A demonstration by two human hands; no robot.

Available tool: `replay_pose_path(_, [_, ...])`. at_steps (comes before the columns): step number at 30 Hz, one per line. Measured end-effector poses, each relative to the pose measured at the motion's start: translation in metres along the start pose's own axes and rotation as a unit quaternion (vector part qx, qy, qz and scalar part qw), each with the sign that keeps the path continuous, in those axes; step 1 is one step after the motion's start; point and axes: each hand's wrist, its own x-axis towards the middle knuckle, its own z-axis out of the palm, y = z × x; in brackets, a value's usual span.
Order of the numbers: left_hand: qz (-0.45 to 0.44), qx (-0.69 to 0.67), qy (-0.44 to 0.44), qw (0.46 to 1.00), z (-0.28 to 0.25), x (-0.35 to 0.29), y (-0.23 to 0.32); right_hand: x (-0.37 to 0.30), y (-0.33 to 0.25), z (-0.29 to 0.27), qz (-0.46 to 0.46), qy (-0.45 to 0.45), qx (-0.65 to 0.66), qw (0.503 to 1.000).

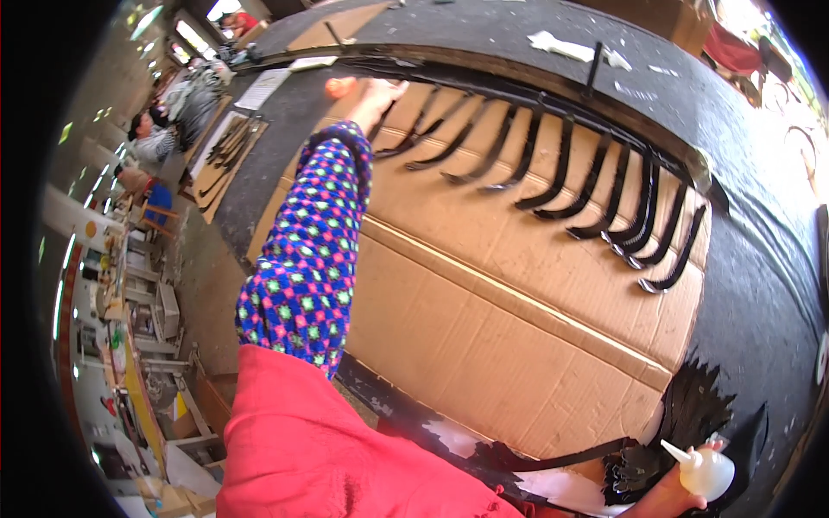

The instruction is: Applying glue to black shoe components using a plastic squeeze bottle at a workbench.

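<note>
My left hand [376, 97] reaches to the far left end of a row of curved black strips [566, 164]. Its fingers are bent closed at the upper end of the leftmost strip; the exact hold is small and partly hidden. An orange object [339, 87] shows beside this hand. The strips lie side by side on a brown cardboard sheet [509, 345], their upper ends along a dark bar [509, 71]. At the lower right, my right hand [669, 499] holds a small translucent squeeze bottle [710, 477], its pointed nozzle tilted up and left.
Black jagged-edged pieces [691, 406] lie by the cardboard's near right corner. Upright pegs [594, 69] stand along the bar on the dark table [751, 250]. More dark strips [226, 155] lie on cardboard at the left. People [154, 138] sit in the background.
</note>
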Motion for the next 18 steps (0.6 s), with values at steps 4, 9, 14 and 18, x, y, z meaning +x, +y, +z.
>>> replay_pose_path(4, [0.018,0.231,0.101,0.967,0.001,0.026,-0.032,-0.016,-0.019,0.009,-0.027,0.019,-0.053,0.998])
replay_pose_path(9, [0.017,0.352,0.145,0.925,0.002,0.001,0.009,-0.01,0.001,0.036,-0.109,0.073,-0.219,0.967])
replay_pose_path(14, [0.231,-0.061,-0.121,0.964,0.041,-0.14,0.157,-0.029,-0.015,0.045,-0.13,0.098,-0.227,0.96])
replay_pose_path(18, [0.225,-0.124,-0.385,0.887,0.06,-0.338,0.267,-0.051,-0.036,0.034,-0.149,0.091,-0.215,0.961])
